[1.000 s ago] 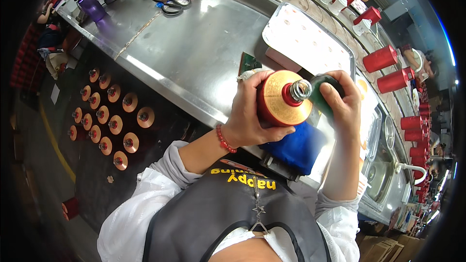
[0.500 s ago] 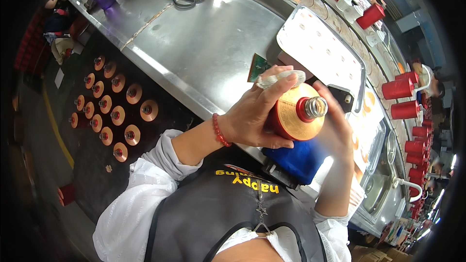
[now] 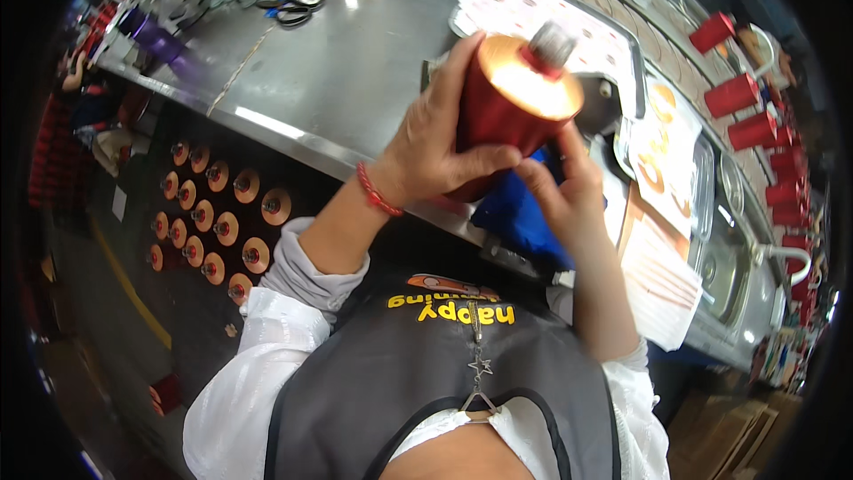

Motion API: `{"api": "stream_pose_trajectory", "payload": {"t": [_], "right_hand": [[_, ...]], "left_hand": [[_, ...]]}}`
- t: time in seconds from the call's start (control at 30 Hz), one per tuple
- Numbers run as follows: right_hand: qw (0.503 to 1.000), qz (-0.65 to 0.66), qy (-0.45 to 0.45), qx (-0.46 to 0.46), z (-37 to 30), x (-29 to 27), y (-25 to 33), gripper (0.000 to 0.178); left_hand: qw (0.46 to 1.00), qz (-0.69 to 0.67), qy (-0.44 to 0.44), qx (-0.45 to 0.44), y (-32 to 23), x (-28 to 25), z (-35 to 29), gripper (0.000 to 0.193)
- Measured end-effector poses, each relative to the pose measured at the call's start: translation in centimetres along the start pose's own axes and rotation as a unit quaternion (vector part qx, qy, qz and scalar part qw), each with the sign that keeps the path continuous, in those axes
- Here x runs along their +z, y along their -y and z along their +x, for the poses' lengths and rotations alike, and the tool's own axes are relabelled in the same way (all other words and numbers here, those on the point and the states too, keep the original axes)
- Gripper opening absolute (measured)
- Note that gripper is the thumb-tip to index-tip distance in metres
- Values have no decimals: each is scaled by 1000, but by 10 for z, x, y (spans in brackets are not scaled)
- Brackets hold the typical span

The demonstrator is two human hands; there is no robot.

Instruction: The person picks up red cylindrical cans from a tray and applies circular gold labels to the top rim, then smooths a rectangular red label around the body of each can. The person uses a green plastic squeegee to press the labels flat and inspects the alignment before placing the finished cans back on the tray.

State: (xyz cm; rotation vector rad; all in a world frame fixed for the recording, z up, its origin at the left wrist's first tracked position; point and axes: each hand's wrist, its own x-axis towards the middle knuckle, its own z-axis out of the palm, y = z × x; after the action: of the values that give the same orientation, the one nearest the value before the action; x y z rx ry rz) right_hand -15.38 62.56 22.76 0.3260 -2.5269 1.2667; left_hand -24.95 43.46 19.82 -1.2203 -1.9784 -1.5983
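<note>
A red bottle (image 3: 499, 116) with a gold shoulder and a clear, ridged neck is held up over the bench edge, its neck tilted away to the upper right. My left hand (image 3: 435, 138) wraps round its left side, thumb across the red body. Around the lower right side, my right hand (image 3: 569, 182) is closed on the same bottle, its fingers partly hidden behind it. Just beneath the hands is a blue cloth (image 3: 524, 213). Motion smears the bottle's neck and gold top.
A steel bench (image 3: 329, 62) carries scissors (image 3: 298, 9), a purple bottle (image 3: 151, 36) and a white tray (image 3: 551, 13) with printed pieces. Several gold-topped bottles (image 3: 227, 228) stand low at left. To the right are a sheet with orange rings (image 3: 653, 147), a sink (image 3: 724, 271) and hanging red cylinders (image 3: 733, 96).
The bottle has moved up and left in the view and now leans away. My right hand has closed in on its lower side. The white pad by my left fingers no longer shows.
</note>
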Motion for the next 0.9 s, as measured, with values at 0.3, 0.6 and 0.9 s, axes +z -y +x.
{"api": "stream_pose_trajectory", "payload": {"t": [0.3, 0.6, 0.9], "right_hand": [[963, 153, 13, 221, -66, -68, -14, 56], [962, 176, 2, 211, -56, -80, -57, 50], [948, -308, -58, 50, 61, -163, -181, 33]], "left_hand": [[838, -359, 167, -377, -23, 94, 25, 67], [874, -271, 102, -391, -3, 120, 38, 79], [924, -192, 70, -323, -1, 123, 28, 87]]}}
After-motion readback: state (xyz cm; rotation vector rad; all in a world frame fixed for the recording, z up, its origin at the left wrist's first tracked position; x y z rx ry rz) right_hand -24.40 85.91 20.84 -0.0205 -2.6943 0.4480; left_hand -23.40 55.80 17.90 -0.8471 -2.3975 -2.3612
